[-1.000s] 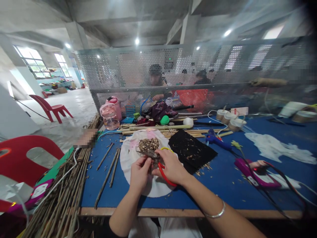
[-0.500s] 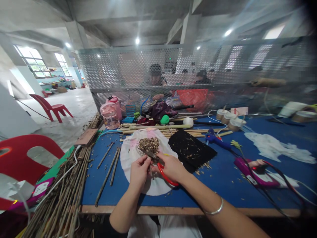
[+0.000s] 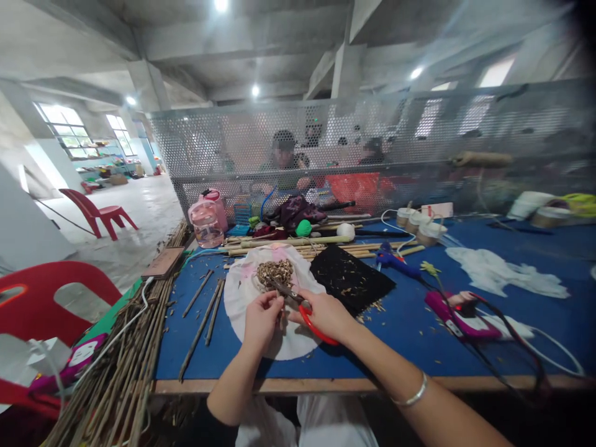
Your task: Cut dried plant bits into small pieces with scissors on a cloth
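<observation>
My right hand (image 3: pixel 328 315) is closed around red-handled scissors (image 3: pixel 318 329), whose dark blades point up and left and look slightly parted. Just left of the blades, my left hand (image 3: pixel 259 321) pinches what looks like a thin brown twig, mostly hidden by the fingers. Both hands are over a round white cloth (image 3: pixel 239 298). On its far part lies a heap of short cut twig pieces (image 3: pixel 275 273), close to the scissor tips. Several longer twigs (image 3: pixel 201 329) rest on the blue table to the left of the cloth.
A black cloth (image 3: pixel 351 279) strewn with bits lies at right, near a blue glue gun (image 3: pixel 400 264) and a purple power strip (image 3: pixel 460 320) with cables. A bundle of long sticks (image 3: pixel 125 347) runs along the left edge. Behind stand a pink bottle (image 3: pixel 206 223) and a perforated screen (image 3: pixel 242 143).
The camera view has tilted up and shifted slightly. The scissor blades have moved a little away from the left fingertips and look more parted. Both hands keep their holds.
</observation>
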The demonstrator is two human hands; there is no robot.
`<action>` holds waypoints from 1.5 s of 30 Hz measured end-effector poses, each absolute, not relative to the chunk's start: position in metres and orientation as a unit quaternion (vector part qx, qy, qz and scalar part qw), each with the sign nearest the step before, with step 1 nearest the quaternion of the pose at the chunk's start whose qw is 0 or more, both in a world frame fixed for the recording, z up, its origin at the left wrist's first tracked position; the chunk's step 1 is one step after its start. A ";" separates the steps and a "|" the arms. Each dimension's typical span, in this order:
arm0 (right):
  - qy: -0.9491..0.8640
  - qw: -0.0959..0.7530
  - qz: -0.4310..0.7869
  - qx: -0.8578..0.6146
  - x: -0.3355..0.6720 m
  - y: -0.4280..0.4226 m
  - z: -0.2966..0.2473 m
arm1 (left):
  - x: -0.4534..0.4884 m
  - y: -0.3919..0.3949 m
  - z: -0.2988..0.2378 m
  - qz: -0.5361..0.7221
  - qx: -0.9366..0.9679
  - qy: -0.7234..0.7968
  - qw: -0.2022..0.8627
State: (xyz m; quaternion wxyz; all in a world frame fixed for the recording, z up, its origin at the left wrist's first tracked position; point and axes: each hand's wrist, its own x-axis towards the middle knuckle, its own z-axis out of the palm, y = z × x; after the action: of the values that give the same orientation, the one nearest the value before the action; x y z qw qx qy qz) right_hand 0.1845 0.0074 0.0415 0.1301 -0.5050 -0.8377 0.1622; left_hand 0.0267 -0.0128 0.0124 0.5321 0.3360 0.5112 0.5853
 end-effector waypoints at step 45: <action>-0.867 0.115 0.116 -0.471 0.174 0.001 0.028 | 0.025 -0.030 -0.005 0.581 0.341 0.518 0.527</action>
State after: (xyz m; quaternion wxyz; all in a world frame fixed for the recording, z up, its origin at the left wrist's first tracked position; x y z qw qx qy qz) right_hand 0.1739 0.0008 0.0282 0.1154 -0.4714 -0.8666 0.1157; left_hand 0.0248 -0.0296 -0.0049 0.5272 0.3405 0.5184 0.5808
